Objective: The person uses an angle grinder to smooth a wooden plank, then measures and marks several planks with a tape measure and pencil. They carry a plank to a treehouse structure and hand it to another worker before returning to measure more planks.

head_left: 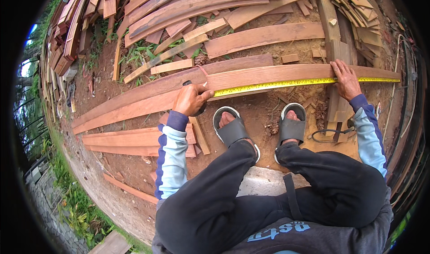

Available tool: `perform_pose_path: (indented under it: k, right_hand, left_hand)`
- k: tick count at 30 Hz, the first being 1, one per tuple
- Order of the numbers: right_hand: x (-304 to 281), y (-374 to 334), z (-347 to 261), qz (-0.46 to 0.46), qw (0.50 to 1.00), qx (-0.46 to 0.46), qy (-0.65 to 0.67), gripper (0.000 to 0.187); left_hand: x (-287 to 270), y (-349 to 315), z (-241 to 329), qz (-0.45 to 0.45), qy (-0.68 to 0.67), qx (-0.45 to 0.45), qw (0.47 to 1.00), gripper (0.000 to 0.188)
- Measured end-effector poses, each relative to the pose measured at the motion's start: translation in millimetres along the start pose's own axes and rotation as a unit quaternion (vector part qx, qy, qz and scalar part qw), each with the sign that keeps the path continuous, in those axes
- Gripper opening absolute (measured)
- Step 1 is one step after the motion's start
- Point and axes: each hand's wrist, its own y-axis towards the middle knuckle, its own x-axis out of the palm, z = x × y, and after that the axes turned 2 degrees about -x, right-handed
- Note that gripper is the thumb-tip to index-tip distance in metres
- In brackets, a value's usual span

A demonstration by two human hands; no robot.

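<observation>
A long reddish wooden plank (268, 74) lies across in front of my feet. Along its near edge runs a yellow tape blade (277, 84), pulled out from left to right. My left hand (191, 100) is closed around a dark tape measure (201, 110), mostly hidden under the fingers, with the thumb pointing along the blade. At the right, my right hand (347, 80) lies across the plank and the blade, its fingers bent over the plank's far edge. Beyond that hand, the blade continues to near the plank's right end.
Curved planks (264, 40) and offcuts cover the ground ahead, with stacked boards (74, 30) at the far left. A thick timber beam (331, 34) runs beneath the plank at right. A handsaw-like tool (333, 133) lies near my right sandal (293, 124). More planks (130, 142) lie left.
</observation>
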Motion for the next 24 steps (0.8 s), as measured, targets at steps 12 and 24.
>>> perform_pose_path:
  k: [12,24]
  right_hand:
    - [-2.0,-0.1,0.5,-0.022,0.999,0.013,0.032,0.072]
    - [-1.7,0.2,5.2,-0.034,0.998,0.009,0.047,0.074]
  left_hand:
    - [-15.1,5.8,-9.5,-0.11,-0.05,0.031,0.992,0.035]
    - [-16.2,17.8,-19.2,-0.136,-0.05,0.035,0.989,0.034]
